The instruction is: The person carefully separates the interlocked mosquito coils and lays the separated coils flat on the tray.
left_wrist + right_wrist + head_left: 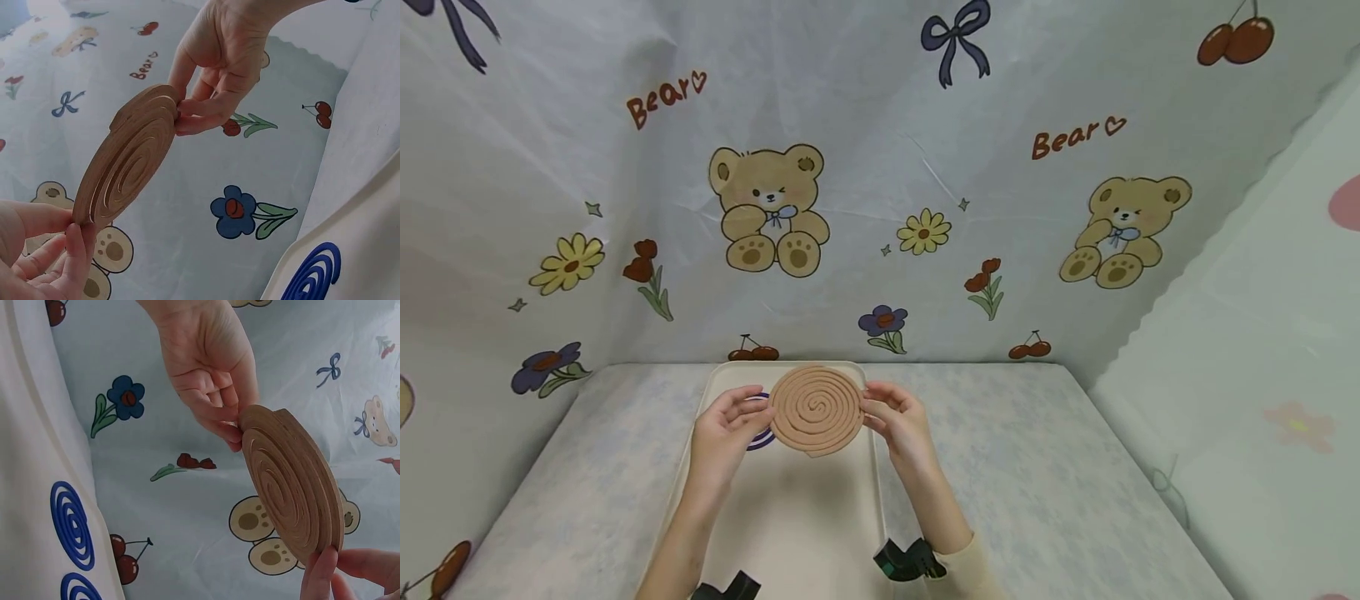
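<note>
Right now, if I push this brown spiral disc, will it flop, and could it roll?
The brown spiral disc looks stiff: pinched at opposite edges by the left hand and right hand, it shows no clear sag. Its nearly round outline suggests it could roll on edge, though the step in its rim may interrupt that.

The left forearm [681, 533] and right forearm [938, 512] reach forward, slanting inward. The left hand [719, 433] pinches between thumb and fingers; level with it, the right hand [901, 419] mirrors that pinch, its other fingers bent
</note>
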`<state>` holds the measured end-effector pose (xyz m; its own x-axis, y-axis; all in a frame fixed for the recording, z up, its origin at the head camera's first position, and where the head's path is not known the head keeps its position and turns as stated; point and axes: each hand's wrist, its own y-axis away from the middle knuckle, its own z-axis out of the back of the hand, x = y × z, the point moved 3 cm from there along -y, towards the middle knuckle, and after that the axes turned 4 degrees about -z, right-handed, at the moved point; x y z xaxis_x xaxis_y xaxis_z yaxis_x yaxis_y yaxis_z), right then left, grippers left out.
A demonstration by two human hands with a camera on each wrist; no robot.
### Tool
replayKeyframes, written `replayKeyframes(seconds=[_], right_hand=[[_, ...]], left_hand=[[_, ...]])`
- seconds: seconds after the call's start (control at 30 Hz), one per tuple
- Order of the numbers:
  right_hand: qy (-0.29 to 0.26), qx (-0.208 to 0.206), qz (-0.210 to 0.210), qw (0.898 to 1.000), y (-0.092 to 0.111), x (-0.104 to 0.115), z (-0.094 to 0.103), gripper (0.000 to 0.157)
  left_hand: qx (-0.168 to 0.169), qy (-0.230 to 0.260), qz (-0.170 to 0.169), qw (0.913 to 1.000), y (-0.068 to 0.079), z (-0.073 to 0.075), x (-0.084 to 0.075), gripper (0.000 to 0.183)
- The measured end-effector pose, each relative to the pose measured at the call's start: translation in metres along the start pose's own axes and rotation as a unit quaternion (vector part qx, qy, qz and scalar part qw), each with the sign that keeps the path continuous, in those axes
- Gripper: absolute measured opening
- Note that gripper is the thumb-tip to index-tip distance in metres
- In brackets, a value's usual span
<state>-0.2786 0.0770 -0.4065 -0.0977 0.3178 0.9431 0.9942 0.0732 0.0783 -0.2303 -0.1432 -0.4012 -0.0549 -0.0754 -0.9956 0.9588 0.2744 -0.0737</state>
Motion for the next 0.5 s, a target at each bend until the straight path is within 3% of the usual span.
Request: replayKeyframes(seconds=[0.33, 0.5], right_hand=[[-0.006, 0.010, 0.001, 1.000, 0.0051, 0.0049, 0.0003, 0.025], [-0.005, 0.014, 0.004, 1.000, 0.0048, 0.0061, 0.0010, 0.029]], left_hand=[[0.000, 0.017, -0.007, 0.9998, 0.0047, -0.0031, -0.0033, 0.033], [0.005, 0.015, 0.004, 0.9999, 0.0039, -0.0041, -0.0025, 0.041]])
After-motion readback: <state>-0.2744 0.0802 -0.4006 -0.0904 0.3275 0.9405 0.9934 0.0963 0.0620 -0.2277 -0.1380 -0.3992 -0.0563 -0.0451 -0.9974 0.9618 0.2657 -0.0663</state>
